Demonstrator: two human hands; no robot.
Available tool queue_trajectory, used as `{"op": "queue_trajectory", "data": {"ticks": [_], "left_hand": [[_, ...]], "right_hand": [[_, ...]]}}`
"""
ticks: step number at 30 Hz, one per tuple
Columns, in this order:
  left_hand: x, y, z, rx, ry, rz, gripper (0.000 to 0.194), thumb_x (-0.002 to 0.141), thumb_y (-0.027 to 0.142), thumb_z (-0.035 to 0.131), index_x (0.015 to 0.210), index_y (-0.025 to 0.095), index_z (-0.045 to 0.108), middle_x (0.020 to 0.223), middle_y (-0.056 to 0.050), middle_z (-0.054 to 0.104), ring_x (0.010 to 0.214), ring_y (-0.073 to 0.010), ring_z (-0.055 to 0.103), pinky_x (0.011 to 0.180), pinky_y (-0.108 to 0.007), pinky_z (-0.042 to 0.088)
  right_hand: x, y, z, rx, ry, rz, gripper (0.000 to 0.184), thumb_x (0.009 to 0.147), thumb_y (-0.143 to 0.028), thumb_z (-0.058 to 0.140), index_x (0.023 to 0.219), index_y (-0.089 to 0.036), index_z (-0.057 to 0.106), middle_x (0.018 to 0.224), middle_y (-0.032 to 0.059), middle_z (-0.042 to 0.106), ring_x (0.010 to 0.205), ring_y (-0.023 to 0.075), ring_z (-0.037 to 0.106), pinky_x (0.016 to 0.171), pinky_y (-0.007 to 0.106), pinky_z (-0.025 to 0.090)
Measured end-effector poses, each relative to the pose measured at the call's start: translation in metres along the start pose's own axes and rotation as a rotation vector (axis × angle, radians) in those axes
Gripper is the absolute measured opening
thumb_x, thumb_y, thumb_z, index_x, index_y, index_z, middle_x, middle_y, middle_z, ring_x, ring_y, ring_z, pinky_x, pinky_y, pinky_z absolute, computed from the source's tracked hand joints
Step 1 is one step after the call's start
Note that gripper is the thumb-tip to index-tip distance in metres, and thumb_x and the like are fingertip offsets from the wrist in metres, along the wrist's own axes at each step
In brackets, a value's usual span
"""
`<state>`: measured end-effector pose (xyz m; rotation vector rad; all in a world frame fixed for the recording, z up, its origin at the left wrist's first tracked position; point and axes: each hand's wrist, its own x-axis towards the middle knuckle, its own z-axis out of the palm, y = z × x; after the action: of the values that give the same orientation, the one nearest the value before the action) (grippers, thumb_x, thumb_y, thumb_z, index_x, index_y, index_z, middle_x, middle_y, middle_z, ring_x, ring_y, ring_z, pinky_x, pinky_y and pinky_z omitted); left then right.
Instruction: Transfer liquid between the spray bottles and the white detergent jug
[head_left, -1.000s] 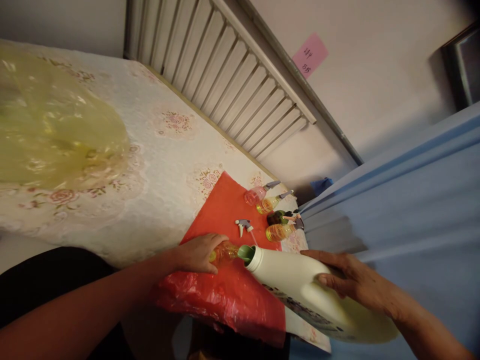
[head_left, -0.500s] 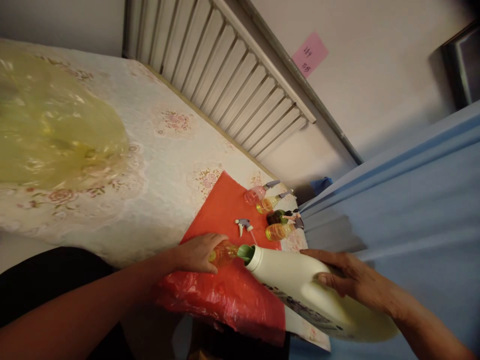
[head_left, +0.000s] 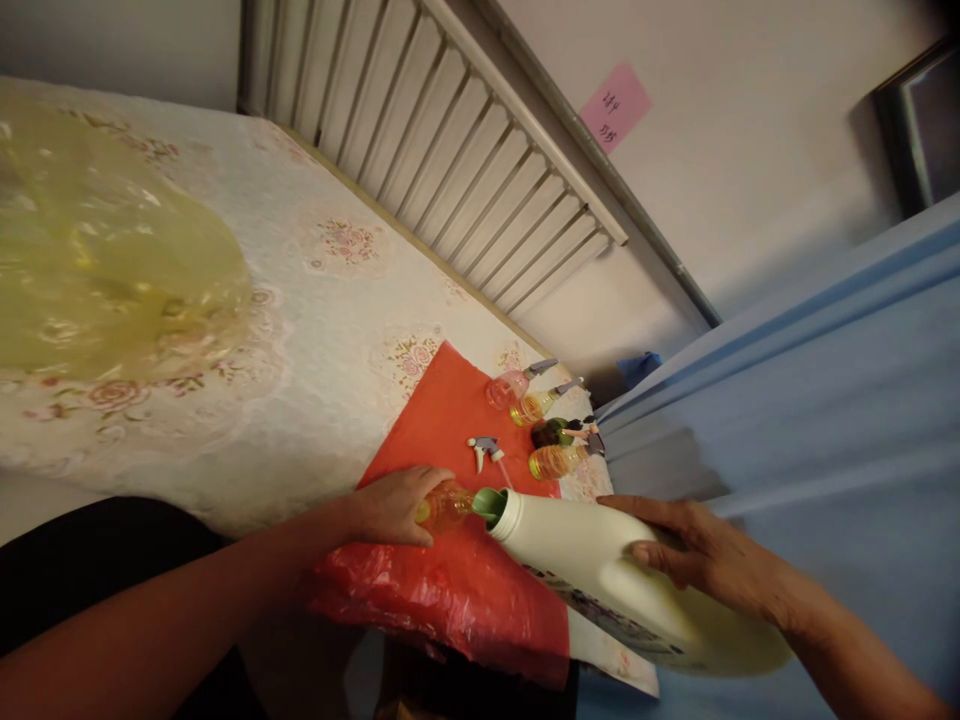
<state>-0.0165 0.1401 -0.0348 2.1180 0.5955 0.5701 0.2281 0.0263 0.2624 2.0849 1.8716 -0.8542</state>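
My left hand (head_left: 401, 507) is closed around a clear spray bottle (head_left: 451, 503) with yellow liquid at its base, over a red plastic sheet (head_left: 442, 415). A green funnel (head_left: 490, 505) sits between this bottle's neck and the mouth of a large pale jug (head_left: 570, 540). The jug is tilted, its mouth at the funnel. My right hand (head_left: 697, 555) grips the jug from above, fingers and thumb on its sides; its handle is hidden. A grey-and-white spray trigger (head_left: 486, 450) with a thin tube lies on the red sheet nearby.
Several spray bottles stand beyond the trigger: a pink one (head_left: 506, 390), a yellow one (head_left: 534, 406), a dark green one (head_left: 551, 433) and an amber one (head_left: 555, 461). A yellow plastic bag (head_left: 112, 250) covers the flowered tablecloth's (head_left: 322, 350) left side. A radiator (head_left: 442, 150) and blue curtain (head_left: 825, 400) border the table.
The whole view shifts very slightly to the left. Both hands keep their grips, and the bottle, funnel and jug stay in the same arrangement.
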Motion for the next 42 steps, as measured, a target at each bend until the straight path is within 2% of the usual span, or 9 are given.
{"op": "queue_trajectory", "data": {"ticks": [7, 13, 26, 42], "left_hand": [[0.0001, -0.0006, 0.0019, 0.008, 0.012, -0.011, 0.082, 0.060, 0.031, 0.073, 0.134, 0.021, 0.039, 0.131, -0.010, 0.053, 0.121, -0.0280, 0.052, 0.102, -0.036, 0.041], [-0.0002, -0.0001, 0.0012, 0.006, 0.007, -0.009, 0.080, 0.060, 0.030, 0.072, 0.132, 0.024, 0.038, 0.132, -0.008, 0.053, 0.121, -0.0291, 0.052, 0.102, -0.038, 0.041], [0.0001, 0.0028, -0.0014, -0.006, -0.006, -0.010, 0.076, 0.062, 0.032, 0.071, 0.131, 0.026, 0.039, 0.128, -0.007, 0.055, 0.117, -0.0275, 0.054, 0.099, -0.036, 0.043], [0.0000, -0.0002, 0.0005, -0.006, 0.008, -0.003, 0.079, 0.060, 0.029, 0.072, 0.132, 0.025, 0.040, 0.126, -0.008, 0.056, 0.115, -0.0272, 0.054, 0.099, -0.035, 0.043]], "right_hand": [[0.0015, 0.0019, 0.0001, -0.006, -0.020, -0.009, 0.057, 0.085, -0.054, 0.053, 0.133, -0.023, 0.054, 0.114, 0.0073, 0.069, 0.094, 0.0277, 0.065, 0.081, 0.036, 0.053], [0.0010, -0.0008, -0.0007, -0.015, -0.017, -0.032, 0.055, 0.086, -0.053, 0.052, 0.132, -0.024, 0.055, 0.117, 0.0076, 0.068, 0.098, 0.0289, 0.064, 0.083, 0.037, 0.052], [0.0001, -0.0002, -0.0009, -0.008, -0.038, -0.036, 0.054, 0.088, -0.052, 0.052, 0.136, -0.026, 0.051, 0.117, 0.0055, 0.067, 0.096, 0.0269, 0.064, 0.081, 0.035, 0.052], [0.0012, -0.0014, -0.0011, -0.010, -0.011, -0.020, 0.056, 0.087, -0.052, 0.053, 0.137, -0.028, 0.049, 0.117, 0.0055, 0.068, 0.095, 0.0276, 0.065, 0.081, 0.036, 0.054]]}}
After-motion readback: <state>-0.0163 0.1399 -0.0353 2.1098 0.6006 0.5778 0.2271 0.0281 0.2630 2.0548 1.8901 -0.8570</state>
